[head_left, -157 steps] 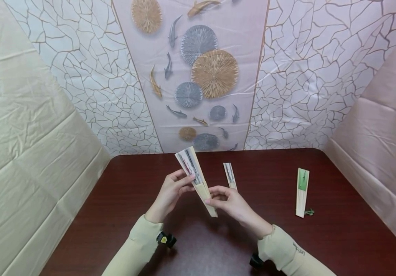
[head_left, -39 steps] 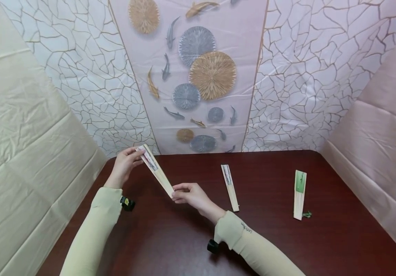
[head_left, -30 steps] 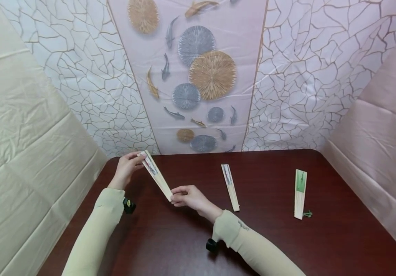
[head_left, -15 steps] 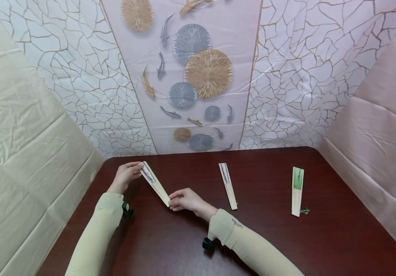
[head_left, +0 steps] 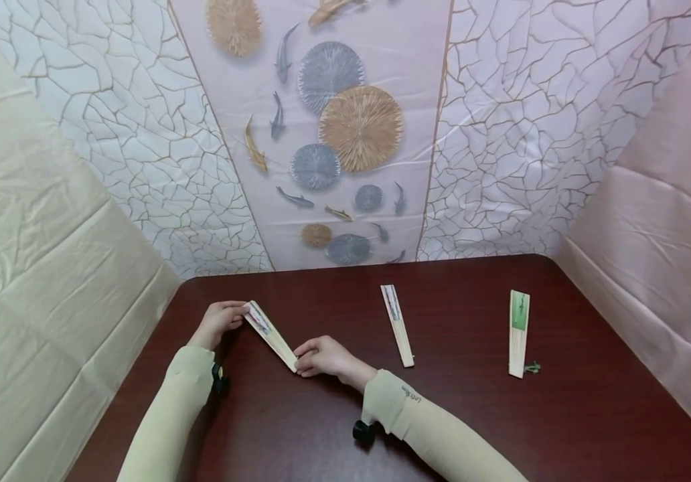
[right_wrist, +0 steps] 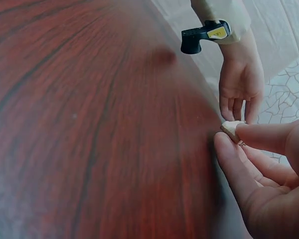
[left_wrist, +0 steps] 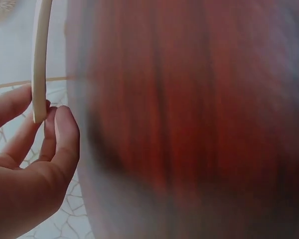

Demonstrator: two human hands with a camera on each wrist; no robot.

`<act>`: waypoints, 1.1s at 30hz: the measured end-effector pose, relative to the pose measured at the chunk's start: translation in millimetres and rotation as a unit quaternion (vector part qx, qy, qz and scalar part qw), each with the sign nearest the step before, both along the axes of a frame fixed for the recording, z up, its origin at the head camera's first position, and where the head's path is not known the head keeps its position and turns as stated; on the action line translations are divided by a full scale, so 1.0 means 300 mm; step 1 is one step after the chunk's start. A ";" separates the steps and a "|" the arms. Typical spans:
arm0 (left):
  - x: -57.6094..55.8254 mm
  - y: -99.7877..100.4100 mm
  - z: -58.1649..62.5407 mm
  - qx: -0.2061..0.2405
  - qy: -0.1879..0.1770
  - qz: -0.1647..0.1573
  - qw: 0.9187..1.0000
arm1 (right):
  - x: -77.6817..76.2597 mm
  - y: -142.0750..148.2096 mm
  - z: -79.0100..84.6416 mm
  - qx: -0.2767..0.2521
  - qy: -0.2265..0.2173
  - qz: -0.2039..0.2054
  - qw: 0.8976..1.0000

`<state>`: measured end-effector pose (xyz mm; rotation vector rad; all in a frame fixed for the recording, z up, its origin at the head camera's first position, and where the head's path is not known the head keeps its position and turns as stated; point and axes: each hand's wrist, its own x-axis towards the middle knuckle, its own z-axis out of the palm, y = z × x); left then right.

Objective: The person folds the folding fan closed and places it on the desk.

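Observation:
A folded hand fan (head_left: 272, 337) with pale ribs and a dark-and-red printed leaf slants close over the table at the left. My left hand (head_left: 219, 323) pinches its wide upper end; in the left wrist view, the fan's pale edge (left_wrist: 40, 64) stands between thumb and fingers. At the narrow lower end, my right hand (head_left: 327, 357) pinches the fan between thumb and fingers. The right wrist view shows only that end of the fan (right_wrist: 231, 130), held at the fingertips, with the left hand (right_wrist: 241, 84) beyond it.
A second folded fan (head_left: 398, 326) with a grey print lies mid-table. Farther right lies a green folded fan (head_left: 519, 333) with a green tassel (head_left: 532, 367). The dark red-brown table (head_left: 454, 408) meets patterned cloth (head_left: 502, 167) at its back and plain cloth at both sides.
Both hands carried the fan from mid-table to the left, uncovering the grey-print fan. Over the last second they lowered it toward the table, still pinching both ends.

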<state>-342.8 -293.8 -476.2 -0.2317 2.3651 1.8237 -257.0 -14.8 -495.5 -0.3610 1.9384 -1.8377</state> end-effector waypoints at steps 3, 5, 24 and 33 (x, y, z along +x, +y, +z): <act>-0.010 0.002 -0.018 -0.030 -0.011 0.001 0.999 | 0.002 0.003 -0.007 0.002 0.003 0.003 1.000; -0.010 -0.001 -0.030 -0.040 -0.010 0.002 0.999 | 0.006 0.001 -0.012 0.001 0.002 0.003 1.000; -0.009 -0.002 -0.035 -0.108 0.008 -0.020 0.994 | 0.013 -0.003 -0.007 0.028 0.024 -0.001 0.999; -0.031 -0.014 -0.050 -0.094 0.005 -0.022 0.995 | 0.005 -0.010 -0.008 0.043 0.021 -0.017 0.999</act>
